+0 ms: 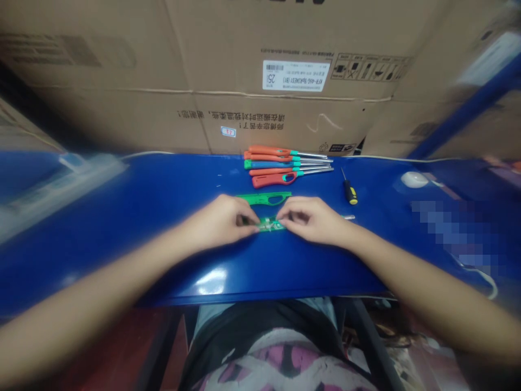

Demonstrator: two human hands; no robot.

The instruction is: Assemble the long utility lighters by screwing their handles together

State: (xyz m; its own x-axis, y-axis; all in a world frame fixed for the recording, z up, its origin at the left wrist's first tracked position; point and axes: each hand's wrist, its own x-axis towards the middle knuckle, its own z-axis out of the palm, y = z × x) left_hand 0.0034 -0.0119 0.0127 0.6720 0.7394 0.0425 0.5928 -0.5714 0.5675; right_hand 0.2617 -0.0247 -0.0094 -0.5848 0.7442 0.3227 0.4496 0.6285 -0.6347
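Note:
An opened green long-nosed lighter lies on the blue table, its small inner parts exposed. My left hand is closed in a pinch at its left end. At the other end, the thumb and fingers of my right hand pinch together on it. The tip of a metal barrel sticks out past my right hand, which hides the rest. Just behind both hands lies a loose green lighter shell half. What each fingertip grips inside the lighter is too small to make out.
Behind the shell, several assembled lighters lie side by side, barrels to the right. A yellow-black screwdriver is to their right, then a white rounded object. A power strip sits left. A large cardboard box stands behind the table.

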